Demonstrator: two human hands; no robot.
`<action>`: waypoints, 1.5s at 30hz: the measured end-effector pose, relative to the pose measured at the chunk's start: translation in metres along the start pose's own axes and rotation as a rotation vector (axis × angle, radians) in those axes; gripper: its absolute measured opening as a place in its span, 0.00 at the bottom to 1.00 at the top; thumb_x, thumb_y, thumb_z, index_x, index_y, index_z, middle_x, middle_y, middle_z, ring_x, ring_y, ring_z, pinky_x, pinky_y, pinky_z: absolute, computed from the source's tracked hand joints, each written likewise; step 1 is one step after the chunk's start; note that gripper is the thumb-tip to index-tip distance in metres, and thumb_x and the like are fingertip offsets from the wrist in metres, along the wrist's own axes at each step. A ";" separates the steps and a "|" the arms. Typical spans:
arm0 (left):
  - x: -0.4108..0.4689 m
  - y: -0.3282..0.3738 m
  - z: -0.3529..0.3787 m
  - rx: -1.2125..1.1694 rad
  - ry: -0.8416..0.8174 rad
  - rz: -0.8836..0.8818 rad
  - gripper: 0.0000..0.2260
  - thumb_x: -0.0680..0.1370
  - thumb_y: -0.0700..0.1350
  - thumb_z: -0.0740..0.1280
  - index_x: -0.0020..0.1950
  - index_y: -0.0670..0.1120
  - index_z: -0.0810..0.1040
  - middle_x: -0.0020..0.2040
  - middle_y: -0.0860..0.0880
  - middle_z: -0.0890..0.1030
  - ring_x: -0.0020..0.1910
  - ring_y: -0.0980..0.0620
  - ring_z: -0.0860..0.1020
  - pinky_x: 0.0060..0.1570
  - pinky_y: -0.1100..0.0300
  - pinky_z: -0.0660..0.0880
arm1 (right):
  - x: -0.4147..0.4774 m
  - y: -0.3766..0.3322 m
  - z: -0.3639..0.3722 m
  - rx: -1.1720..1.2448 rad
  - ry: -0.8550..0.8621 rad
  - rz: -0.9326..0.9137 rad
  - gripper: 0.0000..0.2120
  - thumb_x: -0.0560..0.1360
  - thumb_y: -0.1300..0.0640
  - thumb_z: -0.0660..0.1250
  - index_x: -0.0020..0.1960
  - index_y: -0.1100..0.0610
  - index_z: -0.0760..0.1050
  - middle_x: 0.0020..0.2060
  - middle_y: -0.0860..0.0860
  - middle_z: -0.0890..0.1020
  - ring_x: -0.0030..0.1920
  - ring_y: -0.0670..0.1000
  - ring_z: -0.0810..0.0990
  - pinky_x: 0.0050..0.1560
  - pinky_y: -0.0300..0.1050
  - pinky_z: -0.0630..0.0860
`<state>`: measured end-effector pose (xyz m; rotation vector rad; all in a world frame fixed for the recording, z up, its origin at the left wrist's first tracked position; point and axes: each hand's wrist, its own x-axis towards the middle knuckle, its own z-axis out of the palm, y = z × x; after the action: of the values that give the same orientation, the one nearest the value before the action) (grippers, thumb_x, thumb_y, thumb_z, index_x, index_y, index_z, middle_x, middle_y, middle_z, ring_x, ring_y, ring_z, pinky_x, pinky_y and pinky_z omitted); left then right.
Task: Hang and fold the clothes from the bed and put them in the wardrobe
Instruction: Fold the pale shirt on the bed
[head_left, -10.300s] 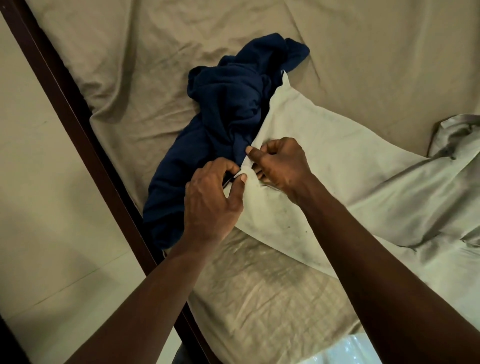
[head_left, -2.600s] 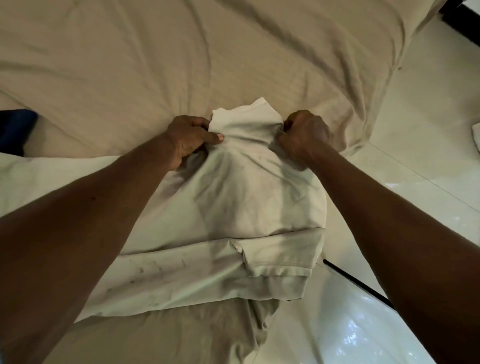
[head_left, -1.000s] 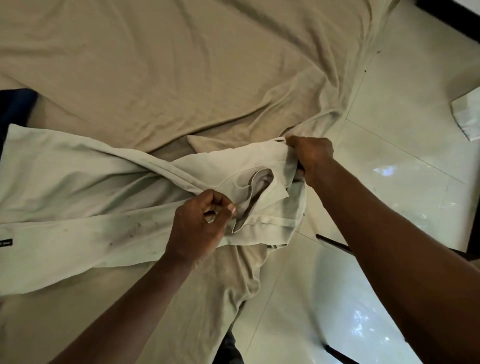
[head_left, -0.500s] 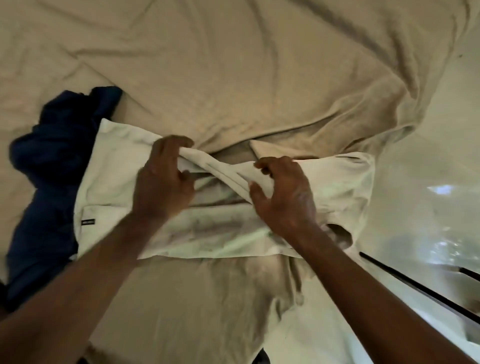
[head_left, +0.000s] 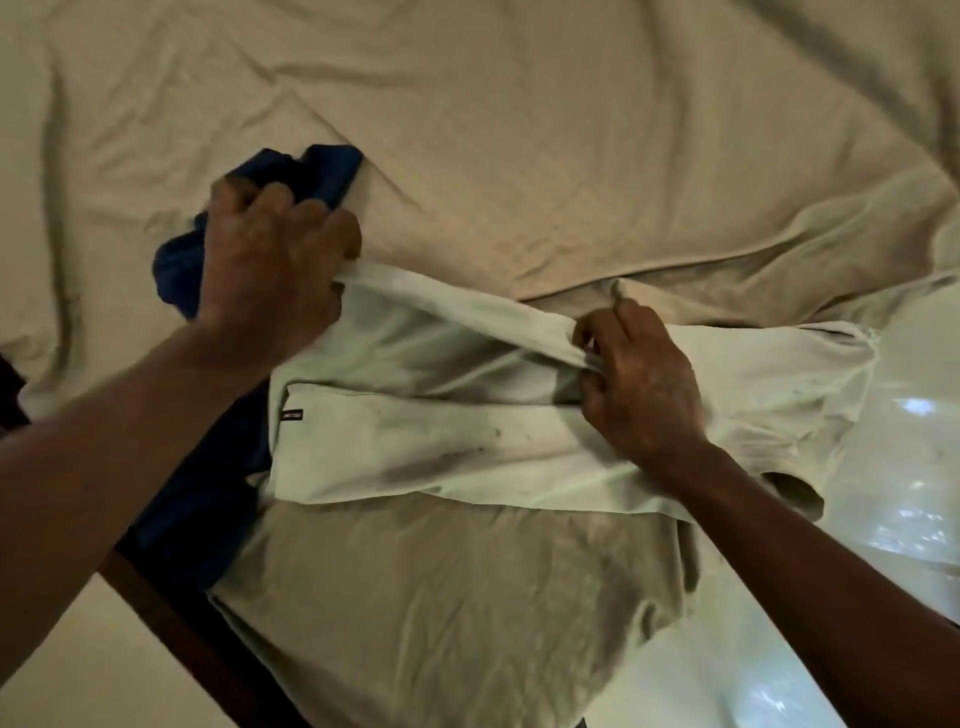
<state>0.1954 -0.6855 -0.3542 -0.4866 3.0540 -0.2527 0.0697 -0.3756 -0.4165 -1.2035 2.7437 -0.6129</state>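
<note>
A pale cream shirt (head_left: 415, 436) lies partly folded lengthwise across the near corner of the bed, its sleeve end hanging off the right side. My left hand (head_left: 270, 260) grips the shirt's far edge at its left end. My right hand (head_left: 639, 384) pinches the same edge near the middle, and the fabric between the hands is lifted into a taut band. A dark blue garment (head_left: 208, 467) lies crumpled under the shirt's left end, mostly hidden by my left hand and arm.
The bed is covered by a wrinkled beige sheet (head_left: 519, 130). Its dark wooden frame (head_left: 171, 613) runs along the lower left. Glossy white floor tiles (head_left: 893, 467) show to the right and at the lower left.
Both hands have slid apart along the shirt's far edge, the left one out to its left end. The edge is now lifted taut between them. The view has shifted right.
</note>
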 end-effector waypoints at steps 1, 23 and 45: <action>-0.020 0.002 -0.002 -0.003 -0.014 0.010 0.12 0.68 0.41 0.75 0.50 0.46 0.81 0.43 0.44 0.81 0.45 0.38 0.75 0.57 0.43 0.63 | -0.006 0.002 -0.001 -0.013 -0.009 -0.063 0.14 0.65 0.66 0.70 0.50 0.57 0.77 0.45 0.56 0.75 0.48 0.60 0.75 0.42 0.53 0.71; -0.039 -0.058 0.052 -0.822 -0.375 -0.714 0.15 0.82 0.56 0.69 0.48 0.44 0.80 0.44 0.47 0.79 0.47 0.46 0.76 0.46 0.54 0.71 | 0.043 -0.022 0.015 0.128 -0.288 0.434 0.04 0.79 0.55 0.70 0.46 0.50 0.77 0.44 0.49 0.78 0.51 0.58 0.81 0.45 0.44 0.68; -0.215 0.042 0.054 -0.804 -0.214 -0.923 0.29 0.72 0.69 0.71 0.64 0.53 0.73 0.55 0.51 0.80 0.54 0.46 0.81 0.56 0.40 0.78 | -0.084 -0.150 0.090 -0.257 -0.332 -0.222 0.24 0.78 0.60 0.55 0.72 0.52 0.75 0.55 0.55 0.76 0.53 0.58 0.75 0.49 0.55 0.76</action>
<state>0.3904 -0.5869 -0.4121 -1.7638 2.3603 0.9665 0.2515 -0.4358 -0.4467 -1.5201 2.4799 -0.0600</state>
